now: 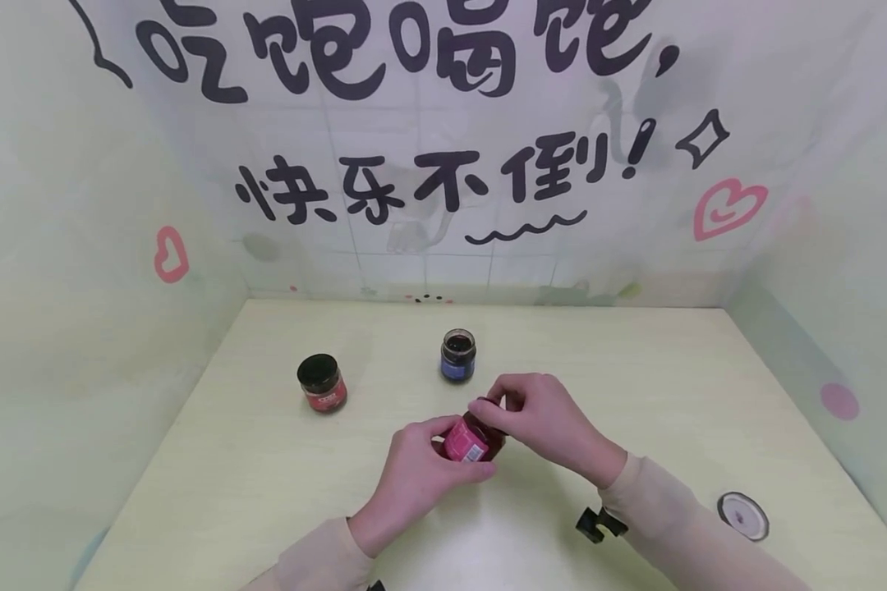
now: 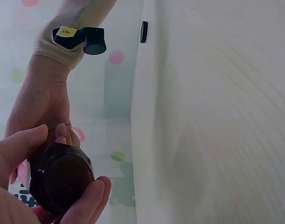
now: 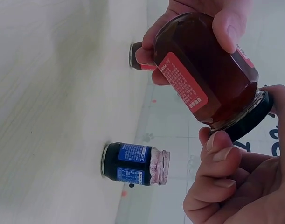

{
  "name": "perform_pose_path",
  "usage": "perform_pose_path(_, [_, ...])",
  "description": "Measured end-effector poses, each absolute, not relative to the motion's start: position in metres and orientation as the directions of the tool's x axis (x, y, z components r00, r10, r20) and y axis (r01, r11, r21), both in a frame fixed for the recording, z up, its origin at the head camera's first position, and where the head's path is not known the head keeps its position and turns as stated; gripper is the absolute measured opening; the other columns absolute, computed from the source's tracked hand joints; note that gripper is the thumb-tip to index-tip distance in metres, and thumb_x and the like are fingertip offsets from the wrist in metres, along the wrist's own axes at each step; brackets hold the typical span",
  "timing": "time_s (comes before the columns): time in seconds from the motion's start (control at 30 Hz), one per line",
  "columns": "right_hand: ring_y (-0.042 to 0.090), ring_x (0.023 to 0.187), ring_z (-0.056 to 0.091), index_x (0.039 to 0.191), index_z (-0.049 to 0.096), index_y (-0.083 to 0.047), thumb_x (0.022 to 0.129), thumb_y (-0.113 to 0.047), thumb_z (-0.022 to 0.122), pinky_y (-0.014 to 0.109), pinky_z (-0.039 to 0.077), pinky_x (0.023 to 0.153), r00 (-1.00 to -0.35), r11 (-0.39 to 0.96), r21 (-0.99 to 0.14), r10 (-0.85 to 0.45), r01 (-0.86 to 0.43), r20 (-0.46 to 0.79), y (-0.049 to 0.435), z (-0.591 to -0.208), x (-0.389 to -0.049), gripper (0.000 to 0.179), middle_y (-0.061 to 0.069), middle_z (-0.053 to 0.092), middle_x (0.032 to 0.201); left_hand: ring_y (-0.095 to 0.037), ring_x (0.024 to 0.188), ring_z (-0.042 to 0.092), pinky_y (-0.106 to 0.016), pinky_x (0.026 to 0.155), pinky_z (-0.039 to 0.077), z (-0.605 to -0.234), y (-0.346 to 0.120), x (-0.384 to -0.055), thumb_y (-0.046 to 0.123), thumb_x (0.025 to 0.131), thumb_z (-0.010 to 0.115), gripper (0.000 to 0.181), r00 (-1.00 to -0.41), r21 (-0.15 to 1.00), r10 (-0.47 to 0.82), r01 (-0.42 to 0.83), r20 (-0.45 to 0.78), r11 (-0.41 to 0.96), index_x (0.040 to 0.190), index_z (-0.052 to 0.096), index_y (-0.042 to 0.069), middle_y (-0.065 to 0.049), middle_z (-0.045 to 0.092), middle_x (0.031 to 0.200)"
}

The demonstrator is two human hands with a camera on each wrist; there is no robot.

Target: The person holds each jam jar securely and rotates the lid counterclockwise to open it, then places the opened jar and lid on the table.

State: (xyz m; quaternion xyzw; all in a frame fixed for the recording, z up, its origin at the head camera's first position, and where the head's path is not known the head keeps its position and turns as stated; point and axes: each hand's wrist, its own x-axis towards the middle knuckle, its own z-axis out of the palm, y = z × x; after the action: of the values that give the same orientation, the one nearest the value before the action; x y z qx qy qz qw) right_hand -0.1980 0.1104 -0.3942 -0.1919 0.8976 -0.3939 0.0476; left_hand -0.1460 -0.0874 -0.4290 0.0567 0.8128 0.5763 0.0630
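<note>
My left hand point(image 1: 417, 468) grips a jar of dark red jam point(image 3: 207, 60) with a pink-red label, tilted above the table. Fingers and thumb of my right hand point(image 1: 550, 419) pinch the jar's dark lid point(image 3: 249, 117), which sits on the jar's mouth. The left wrist view shows the jar's dark base point(image 2: 67, 179) between my left thumb and fingers. Beyond the hands stands an open jar with a blue label point(image 1: 457, 357), dark contents inside. To the left is a red-labelled jar point(image 1: 323, 384) with its dark lid on.
A loose lid point(image 1: 742, 516) lies inner side up at the table's right, near my right forearm. The pale table point(image 1: 266, 509) is bounded by printed sheets, with a lettered backdrop point(image 1: 443, 189) at the back. A black wrist camera point(image 1: 599, 524) hangs beside the right sleeve.
</note>
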Motion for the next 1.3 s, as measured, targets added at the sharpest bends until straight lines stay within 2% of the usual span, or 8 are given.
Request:
perform_pose_path(0.2, [0.01,0.051,0.047,0.082,0.069,-0.033,0.089,-0.059,0.067,0.029,0.04,0.049,-0.909,0.613,-0.723,-0.413,-0.319,0.051,0.113,-0.395,-0.197,0.027,-0.005,0.051,0.056,-0.013,0.08,0.068,-0.032,0.071,0.056,-0.429,-0.087,-0.146,0.036,0.069,0.093,0.059,-0.984,0.946,0.17,0.005,-0.053,0.325,0.12,0.073,0.014,0.002,0.073,0.099])
perform_pose_path(0.4, [0.011,0.054,0.05,0.091,0.07,-0.033,0.09,-0.051,0.07,0.029,0.043,0.05,-0.885,0.588,-0.729,-0.462,-0.351,0.053,0.115,-0.394,-0.196,0.018,-0.005,0.055,0.06,-0.013,0.079,0.068,-0.032,0.071,0.055,-0.429,-0.089,-0.145,0.031,0.07,0.093,0.053,-0.98,0.946,0.194,0.017,-0.049,0.325,0.117,0.074,0.014,0.002,0.072,0.097])
perform_pose_path(0.7, [0.012,0.057,0.053,0.1,0.065,-0.031,0.091,-0.049,0.071,0.029,0.046,0.054,-0.852,0.568,-0.734,-0.523,-0.373,0.028,0.121,-0.392,-0.192,0.021,-0.005,0.057,0.065,-0.014,0.076,0.068,-0.032,0.069,0.055,-0.43,-0.09,-0.144,0.027,0.071,0.092,0.047,-0.968,0.949,0.243,0.02,-0.06,0.315,0.113,0.073,0.016,0.003,0.073,0.089])
perform_pose_path(1.0, [0.013,0.06,0.056,0.107,0.064,-0.033,0.09,-0.052,0.071,0.03,0.048,0.056,-0.839,0.567,-0.735,-0.544,-0.372,0.005,0.126,-0.385,-0.188,0.027,-0.006,0.061,0.069,-0.013,0.078,0.068,-0.03,0.068,0.055,-0.431,-0.091,-0.144,0.025,0.07,0.092,0.048,-0.969,0.946,0.245,0.051,-0.03,0.32,0.113,0.072,0.017,0.0,0.07,0.1])
perform_pose_path(1.3, [0.012,0.062,0.058,0.107,0.066,-0.03,0.091,-0.052,0.071,0.03,0.05,0.057,-0.827,0.56,-0.74,-0.563,-0.373,-0.009,0.129,-0.384,-0.188,0.028,-0.006,0.062,0.072,-0.012,0.076,0.069,-0.03,0.067,0.056,-0.434,-0.09,-0.143,0.026,0.07,0.093,0.046,-0.97,0.938,0.242,0.066,-0.02,0.34,0.11,0.072,0.018,0.003,0.071,0.097])
